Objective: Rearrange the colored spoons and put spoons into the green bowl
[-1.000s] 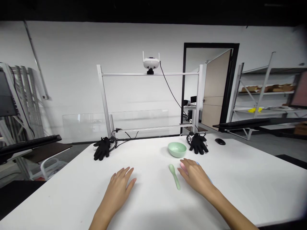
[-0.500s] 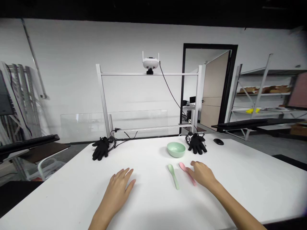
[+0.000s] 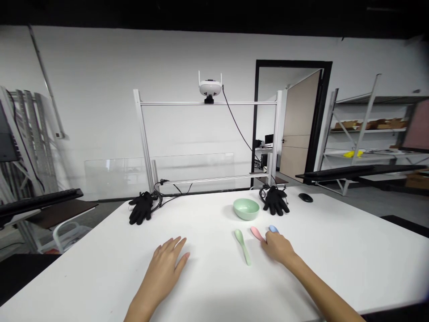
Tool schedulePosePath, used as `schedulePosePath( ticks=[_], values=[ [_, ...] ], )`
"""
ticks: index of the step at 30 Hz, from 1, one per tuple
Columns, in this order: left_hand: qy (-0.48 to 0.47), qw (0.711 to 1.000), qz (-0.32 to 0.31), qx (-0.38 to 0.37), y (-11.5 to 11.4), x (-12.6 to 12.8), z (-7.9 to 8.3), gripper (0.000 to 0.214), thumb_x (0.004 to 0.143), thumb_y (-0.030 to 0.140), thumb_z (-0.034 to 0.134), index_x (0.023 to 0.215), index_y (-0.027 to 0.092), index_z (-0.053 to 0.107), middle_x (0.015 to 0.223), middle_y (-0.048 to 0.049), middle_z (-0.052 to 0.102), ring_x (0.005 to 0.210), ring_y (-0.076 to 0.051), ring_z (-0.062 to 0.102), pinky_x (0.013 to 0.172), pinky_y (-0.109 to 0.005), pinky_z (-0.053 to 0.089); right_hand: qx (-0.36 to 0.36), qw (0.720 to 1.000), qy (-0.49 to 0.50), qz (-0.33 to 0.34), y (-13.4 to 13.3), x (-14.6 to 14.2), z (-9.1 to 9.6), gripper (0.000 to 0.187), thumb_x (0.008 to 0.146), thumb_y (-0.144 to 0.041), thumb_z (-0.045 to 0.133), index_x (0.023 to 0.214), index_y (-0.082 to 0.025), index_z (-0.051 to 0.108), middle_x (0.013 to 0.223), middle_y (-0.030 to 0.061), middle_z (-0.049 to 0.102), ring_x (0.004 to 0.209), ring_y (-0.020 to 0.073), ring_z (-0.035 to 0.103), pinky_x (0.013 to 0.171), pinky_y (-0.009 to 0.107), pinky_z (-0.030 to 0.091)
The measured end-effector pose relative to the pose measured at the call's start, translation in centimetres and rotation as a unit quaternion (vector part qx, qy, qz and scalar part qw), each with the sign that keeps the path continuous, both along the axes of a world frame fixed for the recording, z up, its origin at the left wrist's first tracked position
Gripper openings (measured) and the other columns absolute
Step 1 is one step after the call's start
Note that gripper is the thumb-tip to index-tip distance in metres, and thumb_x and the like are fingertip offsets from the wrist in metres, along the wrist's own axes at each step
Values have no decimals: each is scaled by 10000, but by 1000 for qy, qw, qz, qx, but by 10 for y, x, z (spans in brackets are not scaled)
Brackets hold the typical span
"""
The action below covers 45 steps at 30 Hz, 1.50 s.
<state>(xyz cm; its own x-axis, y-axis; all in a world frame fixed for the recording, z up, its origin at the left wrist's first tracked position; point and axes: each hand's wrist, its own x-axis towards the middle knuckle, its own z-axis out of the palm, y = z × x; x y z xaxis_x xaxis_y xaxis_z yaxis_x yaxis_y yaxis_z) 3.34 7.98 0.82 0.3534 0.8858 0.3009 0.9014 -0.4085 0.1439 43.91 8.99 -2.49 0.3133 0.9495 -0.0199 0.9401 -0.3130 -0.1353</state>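
My left hand (image 3: 163, 267) lies on the white table with its fingers spread, holding nothing. My right hand (image 3: 279, 247) is closed at the handle of a pink spoon (image 3: 256, 233). Its bowl end points away from me, and most of the handle is hidden by my hand. Just beyond my knuckles shows the end of a blue spoon (image 3: 273, 228); the rest of it is covered. A light green spoon (image 3: 243, 247) lies to the left of the pink one. Behind the spoons stands a green bowl (image 3: 246, 209), upright.
Two black gloves with cables lie toward the back of the table, the left glove (image 3: 141, 208) and the right glove (image 3: 275, 201). A black mouse (image 3: 305, 197) sits at the right. An aluminium frame (image 3: 208, 103) carrying a white device (image 3: 210, 88) rises behind the table.
My right hand has moved down and slightly left, and its fingers have closed at the pink spoon's handle. The blue spoon's end has come into view. My left hand has stayed still.
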Motion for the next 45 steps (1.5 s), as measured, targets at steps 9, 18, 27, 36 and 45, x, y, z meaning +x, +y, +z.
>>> schedulePosePath(
  ticks=[9, 18, 27, 36, 45],
  values=[
    [-15, 1000, -5, 6, -1, -1, -2, 547, 1032, 521, 384, 1483, 261, 551, 1540, -68, 557, 1462, -335, 447, 1180, -559, 381, 47, 999, -15, -17, -5, 33, 14, 369, 997, -348, 368, 969, -152, 679, 1039, 171, 690, 924, 288, 676, 732, 354, 438],
    [-10, 1000, -7, -6, -2, 1, -1, 569, 1037, 526, 355, 1501, 247, 531, 1556, -72, 536, 1474, -332, 430, 1190, -566, 364, 43, 995, -26, -87, -14, 86, 12, 363, 976, -349, 360, 927, -161, 667, 1022, 171, 701, 912, 293, 680, 707, 353, 445],
    [-8, 1000, -5, -5, -2, 0, -1, 559, 1032, 524, 372, 1490, 254, 542, 1550, -73, 544, 1468, -333, 439, 1191, -565, 364, 38, 993, 9, -108, -17, 93, -3, 382, 972, -372, 364, 858, -163, 662, 968, 170, 693, 878, 289, 676, 730, 367, 459],
    [-15, 1000, -10, -6, -4, 0, 1, 557, 1034, 514, 375, 1492, 243, 541, 1552, -81, 540, 1467, -337, 440, 1188, -572, 364, 29, 994, 23, -104, -18, 93, -7, 387, 977, -417, 396, 844, -163, 655, 949, 160, 694, 847, 283, 673, 734, 374, 467],
    [-17, 1000, -9, -5, -2, 0, -2, 553, 1037, 521, 373, 1490, 252, 542, 1549, -76, 545, 1466, -336, 441, 1188, -572, 363, 49, 993, 19, -106, -20, 84, 3, 667, 1001, -608, 238, 824, -151, 691, 916, 201, 700, 846, 305, 678, 736, 394, 465]
  ],
)
